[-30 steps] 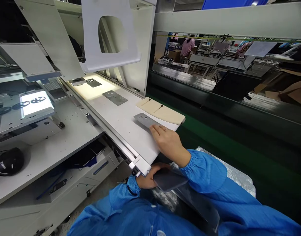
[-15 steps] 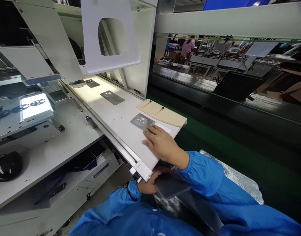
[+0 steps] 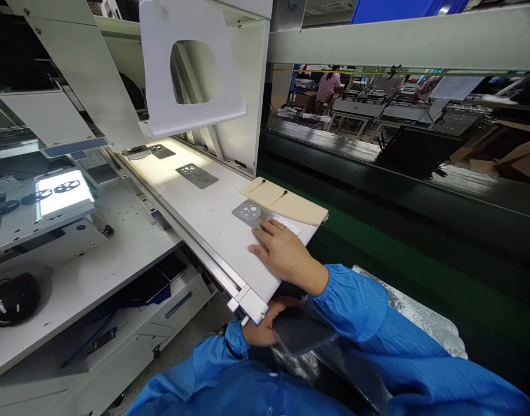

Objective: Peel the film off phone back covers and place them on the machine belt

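Observation:
My right hand (image 3: pixel 286 251) rests flat on a grey phone back panel (image 3: pixel 249 211) near the conveyor's end, fingers stretched out. The panel has a round camera area with several holes. Its far long side lies along a beige guide plate (image 3: pixel 286 199); the near part is under my fingers, beside a shiny clear film. Below the conveyor's end, my left hand (image 3: pixel 262 328) is closed on dark phone-sized panels (image 3: pixel 306 330); how many I cannot tell. A second grey panel (image 3: pixel 197 175) lies farther up the white conveyor belt (image 3: pixel 217 222).
Another panel (image 3: pixel 162 151) lies in the lit area under a white machine cover (image 3: pixel 196 112). A metal rail (image 3: pixel 196 248) edges the belt. At left are a bright screen (image 3: pixel 63 192) and a black mouse (image 3: pixel 14 299). A person in pink (image 3: pixel 328 86) is far behind.
The grey panel under my right hand has shifted slightly toward the beige guide plate. The dark panels in my left hand have tilted a little. The view has moved slightly.

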Action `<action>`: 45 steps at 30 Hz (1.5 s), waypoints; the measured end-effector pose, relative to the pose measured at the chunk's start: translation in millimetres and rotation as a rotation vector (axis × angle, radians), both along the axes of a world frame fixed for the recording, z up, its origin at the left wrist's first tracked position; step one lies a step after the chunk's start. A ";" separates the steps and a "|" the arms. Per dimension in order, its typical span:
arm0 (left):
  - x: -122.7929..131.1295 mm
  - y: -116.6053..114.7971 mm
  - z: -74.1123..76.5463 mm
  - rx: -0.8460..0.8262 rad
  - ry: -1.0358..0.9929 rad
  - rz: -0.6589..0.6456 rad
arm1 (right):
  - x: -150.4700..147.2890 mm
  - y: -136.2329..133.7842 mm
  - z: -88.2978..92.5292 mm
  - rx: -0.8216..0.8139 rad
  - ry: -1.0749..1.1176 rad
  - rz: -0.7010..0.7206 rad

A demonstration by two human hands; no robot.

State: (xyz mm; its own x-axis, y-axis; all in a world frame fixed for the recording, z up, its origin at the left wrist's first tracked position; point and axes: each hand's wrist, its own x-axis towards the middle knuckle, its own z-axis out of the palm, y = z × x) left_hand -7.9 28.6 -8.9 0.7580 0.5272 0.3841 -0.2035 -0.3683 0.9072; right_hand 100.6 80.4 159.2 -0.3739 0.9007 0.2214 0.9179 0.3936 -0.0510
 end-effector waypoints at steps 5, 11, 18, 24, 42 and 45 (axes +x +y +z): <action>0.7 -0.2 2.0 -0.006 0.024 0.006 | 0.3 -3.6 2.8 -0.003 0.049 0.002; -0.7 0.9 6.7 -0.072 0.025 -0.024 | 48.9 -54.7 39.9 -0.101 0.403 0.199; -4.6 1.5 7.8 -0.269 0.038 0.034 | 82.9 -95.4 30.1 -0.449 0.447 0.308; -3.2 -0.5 14.1 -0.370 0.018 0.023 | 78.9 -87.7 15.2 -0.460 0.703 0.157; -5.6 2.6 -10.2 -0.420 0.071 0.099 | 68.8 -100.0 18.0 0.267 0.585 0.349; -4.7 1.1 -5.0 -0.415 0.065 0.061 | 69.3 -100.4 20.5 0.259 0.632 0.312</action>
